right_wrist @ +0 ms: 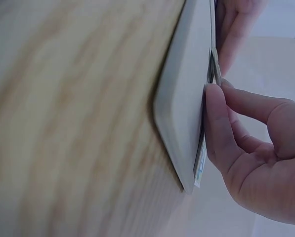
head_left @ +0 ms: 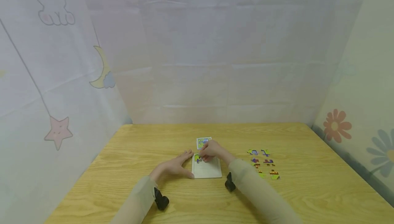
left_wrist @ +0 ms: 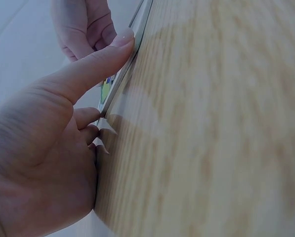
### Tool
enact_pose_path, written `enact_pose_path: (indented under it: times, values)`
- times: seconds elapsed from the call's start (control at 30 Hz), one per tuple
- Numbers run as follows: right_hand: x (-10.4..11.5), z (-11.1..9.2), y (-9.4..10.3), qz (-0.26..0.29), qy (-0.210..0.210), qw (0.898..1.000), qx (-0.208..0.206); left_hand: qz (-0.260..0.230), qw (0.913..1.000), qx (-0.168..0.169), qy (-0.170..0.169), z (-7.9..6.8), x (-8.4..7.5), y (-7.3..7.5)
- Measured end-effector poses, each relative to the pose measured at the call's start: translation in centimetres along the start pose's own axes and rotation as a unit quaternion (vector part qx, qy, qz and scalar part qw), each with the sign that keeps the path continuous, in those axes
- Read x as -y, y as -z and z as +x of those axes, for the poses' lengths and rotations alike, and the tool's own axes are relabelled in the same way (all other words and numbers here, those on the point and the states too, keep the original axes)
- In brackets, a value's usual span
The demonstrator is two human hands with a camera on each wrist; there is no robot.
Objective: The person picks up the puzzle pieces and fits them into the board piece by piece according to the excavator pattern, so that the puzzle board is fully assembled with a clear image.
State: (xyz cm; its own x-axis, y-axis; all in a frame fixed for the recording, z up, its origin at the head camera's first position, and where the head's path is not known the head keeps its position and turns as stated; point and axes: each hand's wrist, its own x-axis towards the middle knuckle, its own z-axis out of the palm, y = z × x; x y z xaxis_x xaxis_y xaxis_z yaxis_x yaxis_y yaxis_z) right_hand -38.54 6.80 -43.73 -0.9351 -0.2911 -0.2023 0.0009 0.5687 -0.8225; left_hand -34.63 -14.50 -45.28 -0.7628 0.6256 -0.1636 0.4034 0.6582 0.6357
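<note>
The right sleeve [head_left: 252, 182] bars board [head_left: 207, 172] from puzzle pieces [head_left: 269, 162], with passage over tabletop [head_left: 237, 136] beyond.

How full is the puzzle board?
Mostly empty: the board is bare across its near half; artwork shows only by its far left corner; the right hand hides part.

Off-white tray [head_left: 207, 172], multicoloured puzzle pieces [head_left: 268, 162], wood-grained table [head_left: 323, 186]

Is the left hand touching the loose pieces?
No: the left hand touches the tray, and the loose pieces lie off to the tray's right.
</note>
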Motion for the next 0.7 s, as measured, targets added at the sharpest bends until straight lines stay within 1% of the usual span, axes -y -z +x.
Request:
enact_pose_path:
  times: [0.33, 0.7]
  values:
    - [-0.02, 0.15, -0.14, -0.018, -0.008, 1.0, -0.008, 0.001, 1.0, -0.001, 0.004, 0.34, 0.38, -0.12]
    - [-0.23, 0.5, -0.2, -0.007, -0.005, 1.0, -0.005, -0.02, 0.9998, -0.006, 0.007, 0.37, 0.44, -0.24]
